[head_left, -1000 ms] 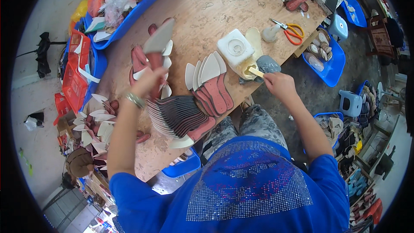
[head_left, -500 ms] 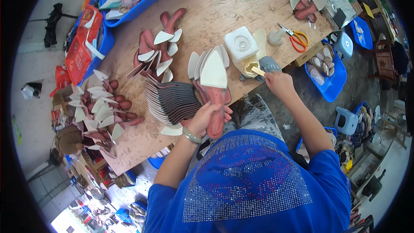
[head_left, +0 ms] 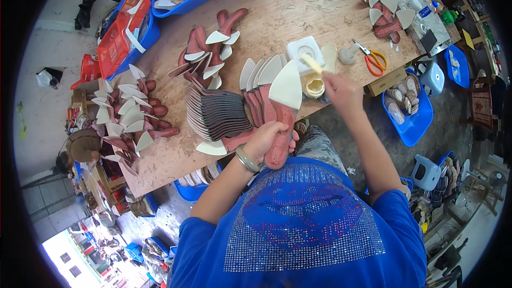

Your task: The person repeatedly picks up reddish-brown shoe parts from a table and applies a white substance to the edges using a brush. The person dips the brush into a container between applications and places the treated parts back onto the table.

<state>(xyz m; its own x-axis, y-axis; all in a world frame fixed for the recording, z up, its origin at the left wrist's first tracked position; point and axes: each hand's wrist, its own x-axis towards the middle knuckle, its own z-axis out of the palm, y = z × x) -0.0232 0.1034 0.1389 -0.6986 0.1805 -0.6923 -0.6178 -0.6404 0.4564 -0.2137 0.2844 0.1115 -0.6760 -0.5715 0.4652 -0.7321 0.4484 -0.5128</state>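
My left hand (head_left: 265, 140) grips a red insole (head_left: 279, 148) by its narrow end, the cream-white pointed toe part tilted up and away from me. In my right hand (head_left: 344, 93) is a brush (head_left: 311, 63) with a pale, coated flat tip, lifted just above an open glue pot (head_left: 314, 88) with a crusted rim. Several similar red insoles (head_left: 256, 104) with white toes lean in a row behind the held one. To their left lies a fanned stack of dark-edged insoles (head_left: 220, 114).
Behind the pot stands a white square container (head_left: 305, 49). Orange-handled scissors (head_left: 375, 61) lie to its right. Heaps of insoles (head_left: 210, 48) cover the left of the table (head_left: 277, 26). Blue baskets (head_left: 413, 120) stand beyond the right edge. Another person (head_left: 82, 146) is at far left.
My right hand has raised the brush out of the glue pot. The held insole has shifted right and turned slightly clockwise in my left hand. The whole view has swung a little.
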